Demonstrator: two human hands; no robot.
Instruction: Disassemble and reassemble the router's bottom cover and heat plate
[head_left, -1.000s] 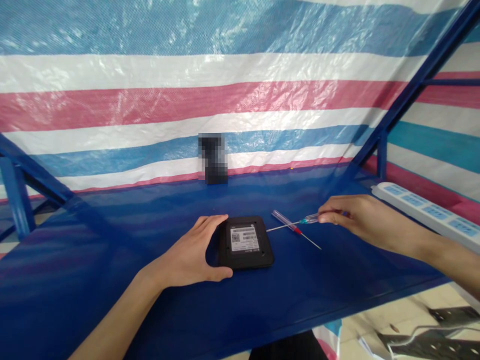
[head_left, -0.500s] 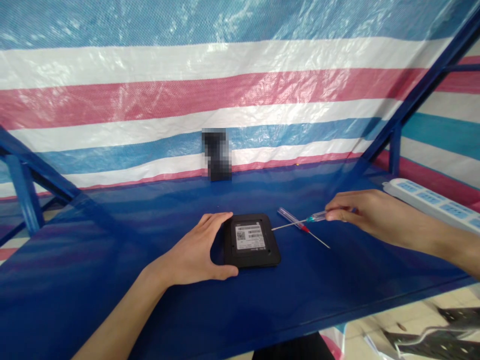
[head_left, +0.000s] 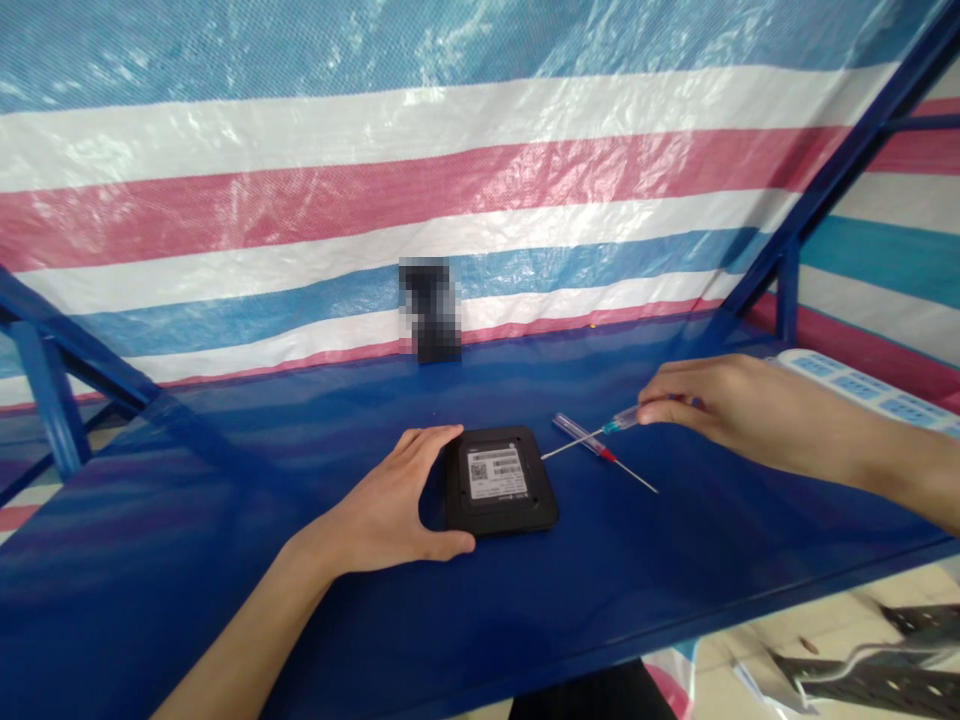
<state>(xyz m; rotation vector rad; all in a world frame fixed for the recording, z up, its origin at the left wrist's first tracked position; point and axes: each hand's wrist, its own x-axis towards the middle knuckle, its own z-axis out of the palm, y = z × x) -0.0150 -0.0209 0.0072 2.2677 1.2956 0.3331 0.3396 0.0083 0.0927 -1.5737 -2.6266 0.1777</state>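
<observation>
A flat black square device [head_left: 534, 512] with a white printed label lies on the blue table. My left hand [head_left: 394, 500] is curved round its left side, fingers at the far edge and thumb at the near edge. My right hand [head_left: 686, 395] grips the clear handle of a screwdriver [head_left: 581, 441] with a teal collar. Its thin shaft slants down to the left, and the tip meets the device's right edge. Behind the shaft lies a second screwdriver [head_left: 605, 455] with a clear handle and a red collar, its shaft pointing right and towards me.
A blurred-out dark upright object [head_left: 439, 325] stands at the back, against the striped tarp [head_left: 300, 215]. At the right, partly behind my forearm, is a white power strip [head_left: 847, 385]. Blue metal frame posts [head_left: 786, 290] rise at both sides of the table [head_left: 187, 480].
My right hand has tilted the held screwdriver more steeply, its handle end higher and slightly left. The tip stays at the device's right edge, and my left hand keeps its place.
</observation>
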